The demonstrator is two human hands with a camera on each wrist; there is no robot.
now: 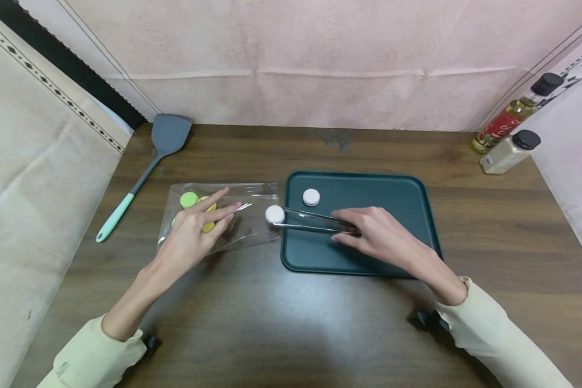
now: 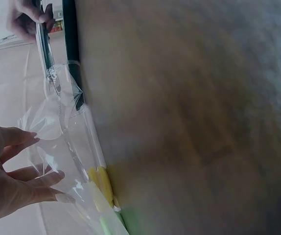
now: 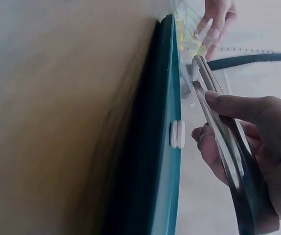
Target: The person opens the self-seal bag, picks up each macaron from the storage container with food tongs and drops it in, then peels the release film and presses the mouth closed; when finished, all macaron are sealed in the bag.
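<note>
In the head view my right hand (image 1: 375, 234) grips metal tongs (image 1: 315, 222), also seen in the right wrist view (image 3: 231, 147). At their tips a white macaron (image 1: 275, 214) sits by the mouth of a clear plastic bag (image 1: 254, 237). My left hand (image 1: 189, 229) is over the bag, fingers spread; the left wrist view shows the film (image 2: 50, 132) raised at its fingertips, apparently pinched. Inside the bag lie a green macaron (image 1: 189, 199) and yellow ones (image 2: 101, 183), partly covered by the hand. Another white macaron (image 1: 311, 197) rests on the dark green tray (image 1: 393, 188).
A grey spatula (image 1: 170, 134) with a mint handle lies at the left of the wooden table (image 1: 281, 323). At the back right stand an oil bottle (image 1: 506, 121) and a shaker jar (image 1: 506, 154) with a black lid. Pale cloth (image 1: 296, 64) hangs behind the table.
</note>
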